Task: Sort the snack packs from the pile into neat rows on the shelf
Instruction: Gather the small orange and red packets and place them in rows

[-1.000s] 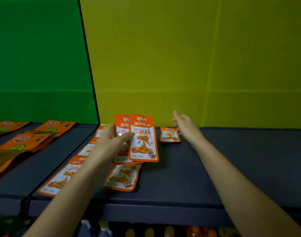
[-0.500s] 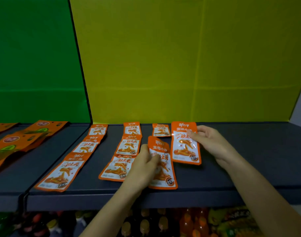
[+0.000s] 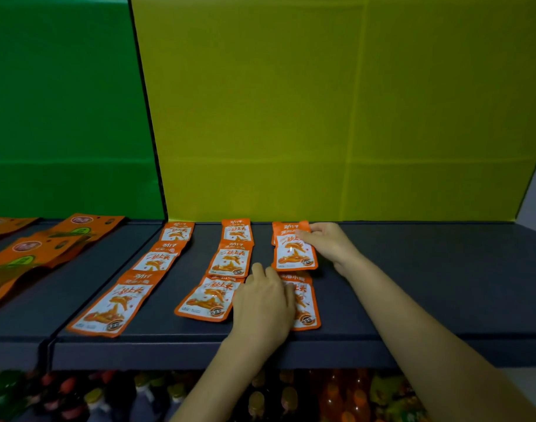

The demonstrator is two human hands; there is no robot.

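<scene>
Nine orange snack packs (image 3: 114,303) lie flat on the dark shelf (image 3: 412,284) in front of the yellow back panel (image 3: 321,117). They form three rows running from the near edge to the far wall. The left row (image 3: 158,257) and the middle row (image 3: 230,261) hold three packs each, and neither hand touches them.

The right row is the one in hand. Its far pack (image 3: 286,227) sits against the wall, partly covered by the middle pack (image 3: 295,254), which overlaps it. The right hand (image 3: 329,243) pinches that middle pack at its far right corner, thumb and fingers closed on the foil. This is likely so the pack can be slid nearer or squared up with its neighbours.

The near pack (image 3: 304,306) lies close to the shelf's front edge, and the left hand (image 3: 263,303) rests on its left half, probably to stop it skating on the smooth surface. I cannot tell whether those fingers grip the edge or only press down, since the hand hides the contact.

No loose pile is in view, so the sorting looks nearly done. The overlap at the far end seems to be what remains.

To the left, before the green panel (image 3: 62,117), lie larger orange bags (image 3: 32,254). Bottles (image 3: 78,397) stand below the shelf.
</scene>
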